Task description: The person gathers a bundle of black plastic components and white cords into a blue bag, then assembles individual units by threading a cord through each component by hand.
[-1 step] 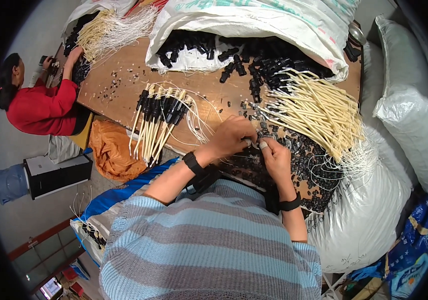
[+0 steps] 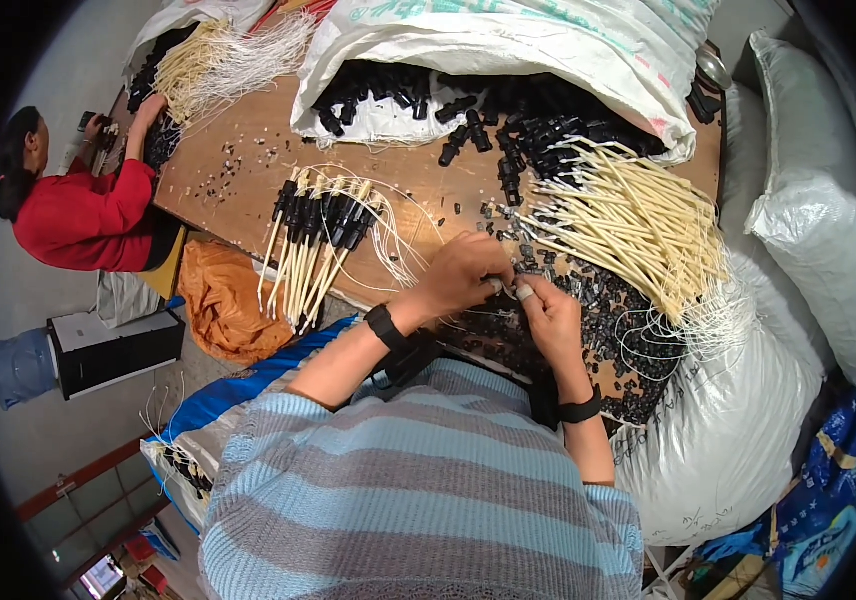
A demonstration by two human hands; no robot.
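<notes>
My left hand (image 2: 460, 272) and my right hand (image 2: 552, 310) meet over the near edge of the table. Both have their fingers pinched together, thumb tips almost touching. What lies between the fingertips is too small and covered to make out. Around and under the hands spread many small dark plastic pieces (image 2: 603, 325). Right of them lies a heap of cream-coloured sticks (image 2: 638, 225) with thin white wires trailing from it. To the left is a row of cream sticks fitted with black connectors (image 2: 326, 215), with loose white wires (image 2: 388, 245) running toward my left hand.
A white woven sack (image 2: 508, 35) spills black connectors (image 2: 513, 150) across the table's far side. Full white sacks (image 2: 818, 210) stand at the right. At the far left, a person in red (image 2: 93, 215) works beside another stick bundle (image 2: 193, 75). An orange bag (image 2: 228, 300) lies below the table.
</notes>
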